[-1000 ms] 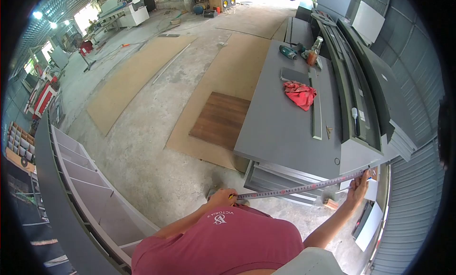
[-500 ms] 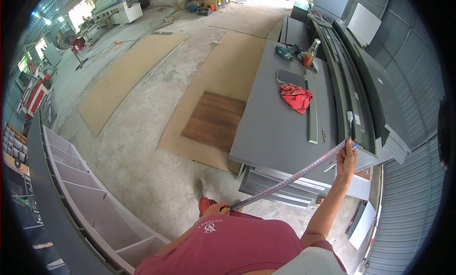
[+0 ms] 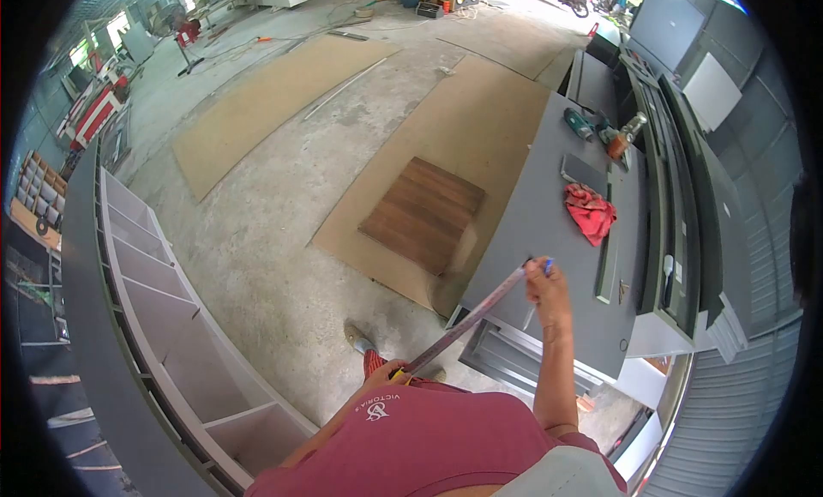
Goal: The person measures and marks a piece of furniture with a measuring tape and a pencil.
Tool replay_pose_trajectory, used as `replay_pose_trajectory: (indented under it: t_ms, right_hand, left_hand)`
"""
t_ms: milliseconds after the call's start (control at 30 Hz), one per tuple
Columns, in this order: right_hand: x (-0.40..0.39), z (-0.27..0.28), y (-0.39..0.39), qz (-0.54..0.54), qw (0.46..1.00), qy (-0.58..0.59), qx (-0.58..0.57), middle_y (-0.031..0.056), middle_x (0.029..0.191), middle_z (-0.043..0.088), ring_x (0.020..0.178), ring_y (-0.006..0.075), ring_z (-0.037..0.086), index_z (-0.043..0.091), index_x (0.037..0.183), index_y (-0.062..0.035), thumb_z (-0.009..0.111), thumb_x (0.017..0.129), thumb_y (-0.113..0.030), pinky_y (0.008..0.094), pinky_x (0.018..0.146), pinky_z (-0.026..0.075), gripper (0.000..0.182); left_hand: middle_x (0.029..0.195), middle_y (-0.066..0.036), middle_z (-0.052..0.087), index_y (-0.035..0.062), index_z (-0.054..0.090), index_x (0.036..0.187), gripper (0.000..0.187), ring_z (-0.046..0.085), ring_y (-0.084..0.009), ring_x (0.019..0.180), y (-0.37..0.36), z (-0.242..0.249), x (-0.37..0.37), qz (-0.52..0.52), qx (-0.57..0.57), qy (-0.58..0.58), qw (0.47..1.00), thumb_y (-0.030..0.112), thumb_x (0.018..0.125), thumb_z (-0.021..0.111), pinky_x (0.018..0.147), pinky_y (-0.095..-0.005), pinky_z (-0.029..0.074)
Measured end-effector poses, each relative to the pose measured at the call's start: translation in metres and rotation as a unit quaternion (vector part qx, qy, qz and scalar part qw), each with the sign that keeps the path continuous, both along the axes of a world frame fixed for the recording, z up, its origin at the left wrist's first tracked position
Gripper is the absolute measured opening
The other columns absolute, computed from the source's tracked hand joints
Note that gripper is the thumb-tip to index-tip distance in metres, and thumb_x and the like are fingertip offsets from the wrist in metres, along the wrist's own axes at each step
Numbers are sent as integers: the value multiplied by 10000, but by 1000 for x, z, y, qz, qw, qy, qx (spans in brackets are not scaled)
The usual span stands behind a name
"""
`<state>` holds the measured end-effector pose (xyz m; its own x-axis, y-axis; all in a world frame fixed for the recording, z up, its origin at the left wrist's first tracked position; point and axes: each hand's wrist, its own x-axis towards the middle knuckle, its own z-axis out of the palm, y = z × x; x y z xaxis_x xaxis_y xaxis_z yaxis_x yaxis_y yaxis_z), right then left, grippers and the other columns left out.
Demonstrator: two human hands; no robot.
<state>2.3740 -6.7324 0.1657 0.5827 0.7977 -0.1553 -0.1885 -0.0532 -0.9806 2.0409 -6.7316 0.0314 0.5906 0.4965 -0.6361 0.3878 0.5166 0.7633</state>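
I hold a tape measure (image 3: 467,324) stretched between my two hands, and its blade runs as a slanted line from my belly up to the grey panel (image 3: 549,240). My left hand (image 3: 387,373) is low, close to my red shirt, and it is closed around the yellow case of the tape. My right arm is extended forward and up. My right hand (image 3: 545,284) pinches the far end of the blade at the near left edge of the panel, and it also keeps a pen (image 3: 540,283) with a blue tip between the fingers. Further on the panel lies a red rag (image 3: 590,213), and beyond it a green power drill (image 3: 579,123) and a bottle (image 3: 626,135). A dark wooden board (image 3: 422,214) lies on the floor, to the left of the panel.
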Motion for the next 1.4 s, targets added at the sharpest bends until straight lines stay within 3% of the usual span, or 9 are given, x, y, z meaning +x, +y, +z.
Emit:
replay_pose_trajectory:
  t_ms: [67, 300, 500, 600, 667, 967, 1100, 1200, 1400]
  right_hand:
    - [-30, -1, 22, 50, 998, -1, -42, -66, 552, 401, 470, 30, 345, 522, 780, -114, 633, 802, -212, 198, 421, 262, 149]
    - [-111, -6, 90, 202, 972, 31, -118, -65, 599, 428, 519, 33, 351, 530, 784, -102, 638, 791, -203, 196, 457, 269, 148]
    - [-156, -20, 142, 284, 947, -64, -135, -70, 620, 413, 559, 23, 341, 530, 763, -87, 648, 786, -193, 199, 464, 253, 160]
    - [-180, -23, 164, 324, 919, -128, -184, -57, 622, 424, 577, 37, 357, 531, 762, -69, 643, 789, -199, 215, 471, 276, 174]
    - [-195, -32, 180, 366, 891, -187, -193, 55, 639, 477, 601, 141, 433, 544, 795, -36, 641, 764, -301, 295, 540, 355, 284]
    - [-265, -43, 239, 468, 832, -220, -201, 124, 813, 590, 759, 217, 549, 587, 865, -47, 623, 772, -334, 316, 661, 417, 304]
    - [-285, -44, 258, 479, 826, -233, -185, 125, 836, 599, 803, 233, 566, 595, 886, -55, 612, 779, -352, 328, 685, 424, 317]
    - [-297, -47, 269, 446, 845, -250, -154, 93, 742, 566, 684, 181, 520, 593, 892, -51, 616, 784, -321, 297, 625, 416, 291]
    - [-313, -44, 285, 473, 824, -275, -151, 129, 860, 606, 792, 242, 572, 587, 954, -52, 556, 829, -296, 316, 702, 427, 275]
  left_hand:
    - [837, -27, 553, 32, 483, 1151, 375, 514, -83, 729, 16, 2, -5, 1, 58, -3, 998, 236, 847, 564, 628, -214, 424]
    - [915, -53, 549, 43, 477, 1158, 395, 513, -115, 811, 79, 33, -20, 48, 45, -6, 998, 258, 835, 552, 699, -240, 420]
    - [977, -74, 546, 49, 467, 1174, 397, 507, -134, 877, 123, 21, -44, 106, -30, -45, 993, 253, 841, 538, 759, -248, 410]
    - [984, -76, 547, 50, 467, 1176, 391, 504, -134, 891, 146, 17, -57, 108, 37, -57, 992, 247, 845, 531, 772, -248, 409]
    - [991, -72, 547, 49, 471, 1172, 383, 505, -134, 897, 160, 16, -67, 126, 69, -76, 987, 240, 845, 531, 775, -253, 410]
    - [936, -54, 555, 38, 498, 1136, 334, 507, -115, 873, 223, 45, -117, 191, 37, -77, 978, 205, 847, 509, 758, -241, 408]
    - [955, -54, 545, 36, 488, 1139, 334, 506, -111, 850, 243, 29, -137, 204, 40, -60, 976, 187, 841, 490, 740, -234, 411]
    - [980, -69, 542, 28, 470, 1154, 350, 510, -119, 850, 254, 25, -147, 222, 32, -69, 972, 174, 836, 476, 734, -240, 418]
    - [1017, -115, 545, 12, 418, 1200, 396, 517, -142, 896, 275, 22, -155, 240, 28, -96, 965, 165, 840, 478, 768, -253, 419]
